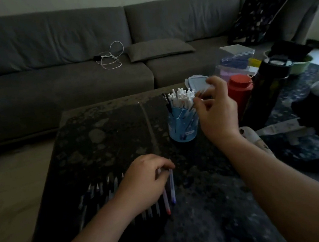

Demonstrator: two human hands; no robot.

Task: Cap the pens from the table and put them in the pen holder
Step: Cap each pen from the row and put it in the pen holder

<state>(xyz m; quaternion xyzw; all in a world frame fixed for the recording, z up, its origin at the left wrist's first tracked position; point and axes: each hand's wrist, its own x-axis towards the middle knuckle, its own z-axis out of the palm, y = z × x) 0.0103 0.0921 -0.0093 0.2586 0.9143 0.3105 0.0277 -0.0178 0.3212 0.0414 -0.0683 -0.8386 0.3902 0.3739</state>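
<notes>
A blue pen holder (182, 126) stands on the dark table (104, 139), packed with several white-capped pens (181, 97). My right hand (216, 109) hovers at the holder's right rim, fingers pinched around a thin pen that slants into the holder. A row of several uncapped pens (103, 190) lies near the table's front left. My left hand (144, 183) rests on that row, its fingertips closed on a pale pen with a red end (166, 200). A pen with a purple end (172, 187) lies just to its right.
A red-lidded jar (240, 92), a black bottle (265, 91), clear plastic boxes (235, 61) and a green bowl (300, 65) crowd the table's right side. A grey sofa (66, 57) with a white cable (111, 56) runs behind.
</notes>
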